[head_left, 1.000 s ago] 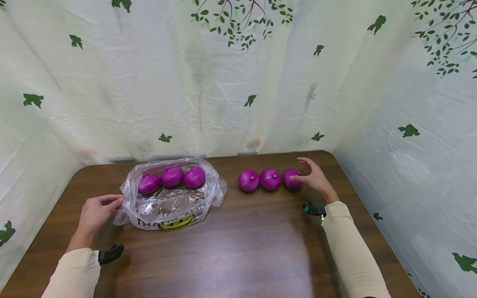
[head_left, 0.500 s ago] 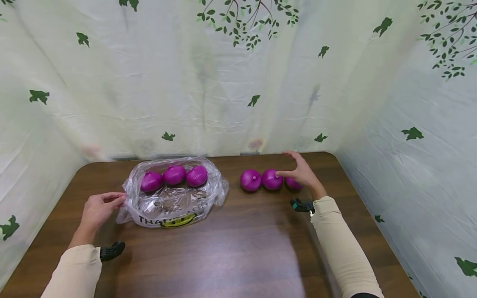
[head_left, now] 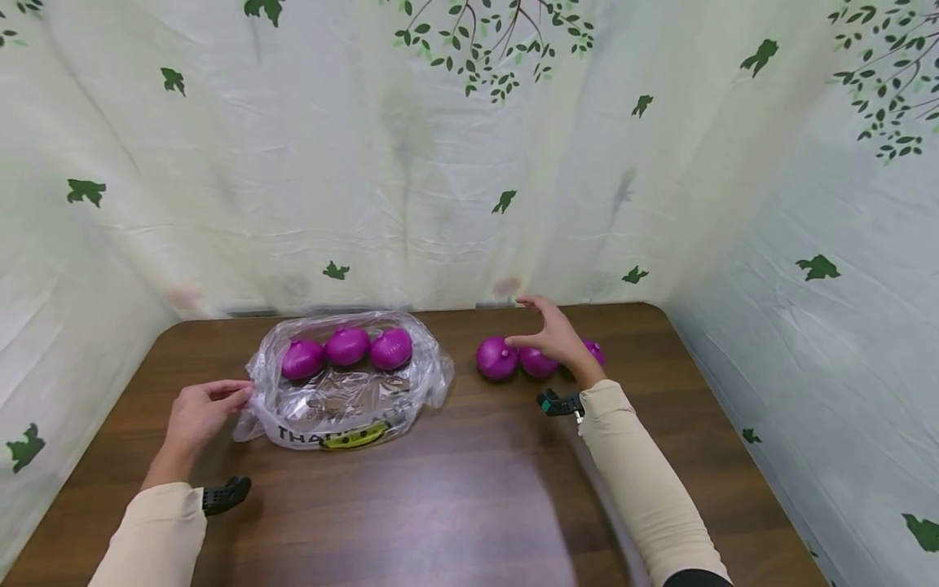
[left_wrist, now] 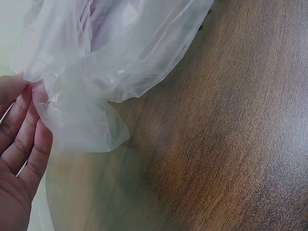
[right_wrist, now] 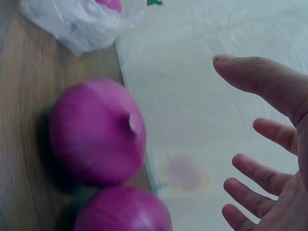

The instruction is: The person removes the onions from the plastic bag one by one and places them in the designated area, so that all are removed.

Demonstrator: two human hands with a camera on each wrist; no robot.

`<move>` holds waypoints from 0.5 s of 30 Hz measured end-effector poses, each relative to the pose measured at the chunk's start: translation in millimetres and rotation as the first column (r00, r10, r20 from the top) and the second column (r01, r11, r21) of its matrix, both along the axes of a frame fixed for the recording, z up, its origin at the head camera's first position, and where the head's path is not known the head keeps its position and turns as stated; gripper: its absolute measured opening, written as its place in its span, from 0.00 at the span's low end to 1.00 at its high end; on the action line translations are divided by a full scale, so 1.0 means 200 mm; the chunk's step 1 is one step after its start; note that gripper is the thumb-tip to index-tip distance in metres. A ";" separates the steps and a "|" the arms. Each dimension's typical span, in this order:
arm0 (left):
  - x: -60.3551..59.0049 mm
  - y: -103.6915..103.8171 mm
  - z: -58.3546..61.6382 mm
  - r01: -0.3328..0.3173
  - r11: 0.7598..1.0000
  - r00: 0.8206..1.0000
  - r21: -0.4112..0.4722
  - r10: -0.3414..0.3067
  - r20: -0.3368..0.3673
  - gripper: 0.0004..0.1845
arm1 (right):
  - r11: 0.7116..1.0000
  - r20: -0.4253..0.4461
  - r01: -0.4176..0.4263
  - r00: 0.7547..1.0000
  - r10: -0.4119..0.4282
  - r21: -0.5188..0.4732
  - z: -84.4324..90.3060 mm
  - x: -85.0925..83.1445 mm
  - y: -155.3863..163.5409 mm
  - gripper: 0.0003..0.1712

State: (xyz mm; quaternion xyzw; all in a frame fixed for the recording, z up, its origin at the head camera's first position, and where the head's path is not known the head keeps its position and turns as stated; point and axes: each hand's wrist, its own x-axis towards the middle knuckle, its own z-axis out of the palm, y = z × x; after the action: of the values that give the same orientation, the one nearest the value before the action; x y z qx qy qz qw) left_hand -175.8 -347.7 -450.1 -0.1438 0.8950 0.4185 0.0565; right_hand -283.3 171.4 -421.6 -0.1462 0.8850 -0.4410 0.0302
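Observation:
A clear plastic bag lies on the brown table, with three purple onions in a row inside it. My left hand pinches the bag's left edge; in the left wrist view the fingers lie against the crumpled plastic. To the right of the bag, three loose purple onions lie in a row: left, middle, right. My right hand hovers open over the middle one, fingers spread. The right wrist view shows the open hand beside two onions.
A pale curtain with green leaf prints closes off the table at the back and on both sides. The table's rounded far right corner is near the loose onions. Bare wood lies in front of the bag and onions.
My right hand has moved left along the row, from the rightmost loose onion to above the middle one. My left hand has kept its hold on the bag's edge.

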 end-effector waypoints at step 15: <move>0.00 0.00 -0.01 -0.004 1.000 1.000 -0.002 0.004 -0.012 0.28 | 0.986 -0.060 -0.094 0.993 0.103 0.135 0.00 -0.02 -0.27 0.43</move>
State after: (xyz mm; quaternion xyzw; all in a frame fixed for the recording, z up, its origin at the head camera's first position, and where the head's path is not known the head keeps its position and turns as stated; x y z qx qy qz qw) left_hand -175.7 -347.3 -451.6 -0.1430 0.8954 0.4186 0.0502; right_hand -287.5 116.8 -421.0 -0.2022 0.9045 -0.3742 0.0318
